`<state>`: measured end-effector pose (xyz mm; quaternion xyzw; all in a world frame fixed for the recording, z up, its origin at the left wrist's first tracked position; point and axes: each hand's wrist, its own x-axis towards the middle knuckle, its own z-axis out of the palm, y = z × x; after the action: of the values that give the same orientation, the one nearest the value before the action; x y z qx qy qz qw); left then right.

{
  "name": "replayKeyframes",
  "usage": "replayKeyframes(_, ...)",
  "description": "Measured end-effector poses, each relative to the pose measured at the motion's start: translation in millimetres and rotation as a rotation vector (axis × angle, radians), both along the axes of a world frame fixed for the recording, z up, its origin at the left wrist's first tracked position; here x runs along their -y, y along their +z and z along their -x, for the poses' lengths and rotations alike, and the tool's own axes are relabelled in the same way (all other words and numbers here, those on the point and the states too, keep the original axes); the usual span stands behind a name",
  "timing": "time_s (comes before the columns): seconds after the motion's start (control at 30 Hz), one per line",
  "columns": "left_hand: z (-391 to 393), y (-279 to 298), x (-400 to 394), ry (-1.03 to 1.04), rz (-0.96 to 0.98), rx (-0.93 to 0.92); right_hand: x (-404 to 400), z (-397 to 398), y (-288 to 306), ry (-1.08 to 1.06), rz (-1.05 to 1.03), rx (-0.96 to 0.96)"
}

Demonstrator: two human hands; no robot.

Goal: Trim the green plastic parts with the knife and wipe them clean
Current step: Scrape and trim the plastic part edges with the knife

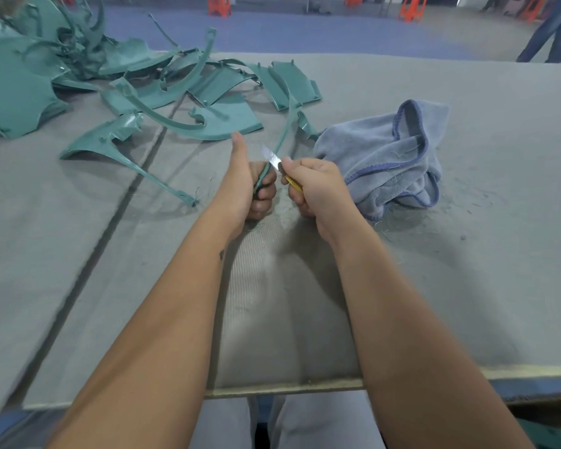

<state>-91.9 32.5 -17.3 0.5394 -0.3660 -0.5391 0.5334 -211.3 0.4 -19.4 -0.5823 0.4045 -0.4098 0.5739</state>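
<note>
Mid-trim: left hand (253,186) gripped a strip (280,140), right hand (311,186) clamped the knife (274,158); pile (117,76) and cloth (386,157) untouched.

We note both forearms bare to the lower frame edge, no sleeves, gloves, rings or wristbands visible. The left forearm (162,319) bears one small dark mark (222,254) near the wrist. Light grey trousers (285,422) cover both thighs.
</note>
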Motion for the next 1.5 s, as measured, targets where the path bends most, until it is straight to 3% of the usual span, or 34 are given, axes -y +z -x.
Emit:
replayKeyframes(0.07, -2, 1, 1, -0.032, -0.016, -0.035, -2, 1, 0, 0.042, 0.003, -0.005)
replayKeyframes(0.2, -3, -5, -2, -0.107, 0.038, 0.115, -4, 0, 1, 0.108, 0.020, -0.047)
replayKeyframes(0.33, -7, -4, -4, -0.184, 0.072, 0.008, -2, 0, 0, 0.081, 0.042, -0.090)
replayKeyframes(0.47, -10, -1, -6, -0.263, 0.111, 0.017, -1, -1, -1, 0.007, 0.086, -0.092)
replayKeyframes(0.9, -3, -8, -5, -0.135, 0.135, 0.189, 4, -3, -9, -0.191, 0.210, -0.091)
replayKeyframes(1.27, -4, -7, -5, -0.107, 0.088, 0.258, 7, 1, -7, -0.284, 0.074, 0.052)
replayKeyframes(1.5, -16, -5, -7, -0.146, 0.068, 0.334, 13, -1, -7, -0.317, 0.011, 0.036)
